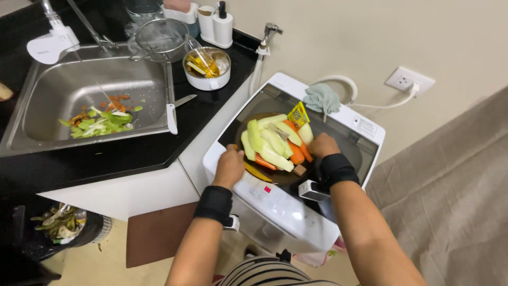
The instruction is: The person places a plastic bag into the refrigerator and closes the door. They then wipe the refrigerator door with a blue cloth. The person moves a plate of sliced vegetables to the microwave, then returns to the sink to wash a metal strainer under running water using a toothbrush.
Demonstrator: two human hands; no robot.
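Plate: a dark round plate (275,177) heaped with vegetables sits on the tinted lid of a white top-loading washing machine (296,212), toward the lid's left edge and front half.
Left hand: the left hand (229,167) grips the plate's left rim, fingers curled over the edge.
Right hand: the right hand (323,145) closes on the plate's right rim; both wrists wear black bands.
Load: pale green peeled vegetable lengths (270,144) and orange carrot sticks (297,153) lie side by side, their long axes running mostly from the lid's front toward its back right corner; a small brown cube (300,170) rests at the near rim, a yellow sachet (298,114) at the far rim.
Room: bare lid lies open to the right of the plate and toward the back edge; the control panel fills the front edge, just below the plate.
Around: a grey-green cloth (323,98) lies at the lid's back edge beside a white hose (338,80); a black counter (132,151) abuts the machine's left side.
Counter: a white-handled knife (173,114) lies on the stainless steel sink (32,106) edge, well apart from the plate; a white bowl (207,69) stands at the back.
Sink: green and orange vegetable peelings (99,121) cover its floor.
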